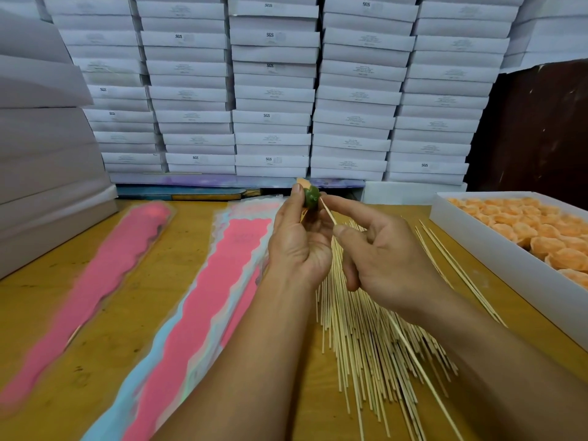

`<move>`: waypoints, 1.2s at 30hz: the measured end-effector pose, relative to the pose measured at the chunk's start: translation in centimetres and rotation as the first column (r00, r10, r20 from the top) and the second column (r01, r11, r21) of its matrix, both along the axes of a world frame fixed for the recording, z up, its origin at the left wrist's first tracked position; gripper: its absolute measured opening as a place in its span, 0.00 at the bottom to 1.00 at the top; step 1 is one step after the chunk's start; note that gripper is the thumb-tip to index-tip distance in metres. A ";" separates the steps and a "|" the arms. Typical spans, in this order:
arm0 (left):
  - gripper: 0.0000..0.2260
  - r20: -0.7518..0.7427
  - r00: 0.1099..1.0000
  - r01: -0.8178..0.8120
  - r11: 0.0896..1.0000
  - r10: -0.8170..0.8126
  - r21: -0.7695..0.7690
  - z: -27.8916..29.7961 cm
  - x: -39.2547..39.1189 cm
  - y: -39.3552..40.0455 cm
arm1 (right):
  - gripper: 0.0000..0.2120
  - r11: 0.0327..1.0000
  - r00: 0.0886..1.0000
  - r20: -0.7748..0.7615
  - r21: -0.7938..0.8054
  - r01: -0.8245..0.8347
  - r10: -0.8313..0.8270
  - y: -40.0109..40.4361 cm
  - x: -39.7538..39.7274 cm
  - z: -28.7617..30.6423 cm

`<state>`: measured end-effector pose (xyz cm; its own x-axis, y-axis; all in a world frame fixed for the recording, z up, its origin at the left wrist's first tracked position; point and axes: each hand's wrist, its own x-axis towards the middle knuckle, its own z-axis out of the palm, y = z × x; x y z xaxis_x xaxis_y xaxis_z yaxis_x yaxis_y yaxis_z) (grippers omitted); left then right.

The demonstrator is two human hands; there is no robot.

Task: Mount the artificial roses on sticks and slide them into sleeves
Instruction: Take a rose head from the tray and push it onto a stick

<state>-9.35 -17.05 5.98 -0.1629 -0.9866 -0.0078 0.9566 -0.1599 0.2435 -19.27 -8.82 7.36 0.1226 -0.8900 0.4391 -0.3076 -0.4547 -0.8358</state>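
At centre frame the left hand (294, 237) pinches a peach artificial rose with green calyx (310, 196) while the right hand (386, 253) grips a thin wooden stick (327, 212) at its base: mounting is underway, and the sleeving into a pink plastic sleeve (219, 281) likely follows.

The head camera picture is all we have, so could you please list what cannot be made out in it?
- Orange artificial rose: petals mostly hidden behind the left hand and green base.
- Whether the thin wooden stick, pinched by the right hand, has entered the base: too small.
- White tray of orange roses: cut off at the right edge.
- Box label print: too small.
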 end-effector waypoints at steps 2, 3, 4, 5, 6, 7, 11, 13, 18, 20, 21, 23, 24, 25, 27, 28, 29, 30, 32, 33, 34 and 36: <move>0.15 0.016 1.000 -0.001 1.000 0.001 -0.006 0.0 -0.1 -0.1 | 0.21 1.000 1.000 -0.018 0.006 0.000 0.000 0.0 0.0 0.1; 0.15 0.027 1.000 -0.007 1.000 0.007 -0.004 0.0 -0.1 -0.1 | 0.21 1.000 1.000 -0.030 0.012 0.001 -0.001 0.0 0.0 0.1; 0.15 0.036 0.999 -0.015 1.000 0.015 -0.004 0.0 -0.1 -0.1 | 0.22 1.000 0.999 -0.038 0.017 0.002 -0.002 0.0 -0.1 0.2; 0.15 0.041 0.999 -0.022 1.000 0.022 -0.005 0.0 -0.1 -0.1 | 0.22 1.000 0.999 -0.042 0.021 0.003 -0.002 0.0 -0.1 0.2; 0.15 0.042 0.999 -0.026 1.000 0.027 -0.008 0.0 -0.2 -0.1 | 0.22 1.000 0.999 -0.044 0.024 0.003 -0.002 0.0 -0.2 0.2; 0.15 0.041 0.999 -0.028 1.000 0.028 -0.013 0.0 -0.2 0.0 | 0.22 1.000 0.999 -0.047 0.024 0.003 -0.002 0.0 -0.2 0.2; 0.21 0.056 0.998 -0.042 0.999 0.043 -0.016 -0.1 -0.3 0.1 | 0.22 1.000 0.999 -0.050 0.028 -0.005 0.007 -0.2 -0.3 0.0; 0.20 0.063 0.997 -0.047 0.999 0.048 -0.023 -0.1 -0.4 0.1 | 0.22 1.000 0.999 -0.050 0.029 -0.009 0.011 -0.3 -0.3 0.0; 0.17 0.054 0.998 -0.032 0.999 0.034 -0.028 0.0 -0.3 0.0 | 0.22 0.999 0.998 -0.039 0.028 -0.038 0.039 -0.3 -0.4 -0.2; 0.17 0.033 0.999 -0.023 0.999 0.024 -0.034 0.0 -0.2 0.0 | 0.22 0.999 0.999 -0.021 0.027 -0.046 0.047 -0.3 -0.4 -0.1; 0.16 0.030 0.999 -0.020 0.999 0.021 -0.039 0.0 -0.2 0.1 | 0.22 0.998 0.999 -0.009 0.029 -0.050 0.050 -0.3 -0.4 -0.1; 0.15 0.030 0.999 -0.017 0.999 0.018 -0.040 0.0 -0.2 0.0 | 0.22 0.998 0.998 0.013 0.035 -0.061 0.060 -0.3 -0.4 -0.1; 0.16 0.026 1.000 -0.013 0.999 0.014 -0.039 0.0 -0.1 0.0 | 0.22 0.997 0.998 0.020 0.035 -0.067 0.066 -0.3 -0.4 -0.1; 0.17 0.023 1.000 -0.009 0.999 0.010 -0.039 0.0 -0.1 0.0 | 0.23 0.997 0.997 0.025 0.034 -0.073 0.072 -0.3 -0.4 -0.1; 0.20 0.021 1.000 -0.002 0.999 0.003 -0.044 -0.1 -0.1 0.0 | 0.23 0.996 0.996 0.029 0.032 -0.081 0.080 -0.3 -0.4 -0.1; 0.22 0.017 1.000 -0.002 0.999 0.003 -0.045 -0.1 -0.1 0.1 | 0.23 0.996 0.996 0.026 0.030 -0.083 0.082 -0.3 -0.4 -0.2; 0.24 0.016 1.000 -0.004 0.999 0.005 -0.046 0.0 -0.1 0.2 | 0.23 0.996 0.996 0.019 0.027 -0.083 0.083 -0.3 -0.4 -0.2; 0.25 0.022 1.000 -0.007 0.999 0.008 -0.048 0.0 -0.1 0.2 | 0.23 0.996 0.997 0.012 0.023 -0.083 0.082 -0.4 -0.5 -0.2; 0.25 0.029 1.000 -0.006 0.998 0.008 -0.057 0.1 -0.2 0.3 | 0.23 0.996 0.997 0.004 0.016 -0.084 0.083 -0.4 -0.5 -0.3; 0.24 0.029 1.000 -0.005 0.998 0.007 -0.061 0.1 -0.2 0.3 | 0.22 0.996 0.996 0.004 0.014 -0.086 0.086 -0.5 -0.5 -0.4; 0.22 0.031 0.999 -0.005 0.998 0.007 -0.064 0.1 -0.2 0.3 | 0.22 0.996 0.996 0.006 0.013 -0.088 0.088 -0.5 -0.6 -0.4; 0.20 0.036 0.999 -0.007 0.997 0.009 -0.072 0.2 -0.2 0.3 | 0.22 0.996 0.996 0.012 0.011 -0.094 0.094 -0.6 -0.6 -0.5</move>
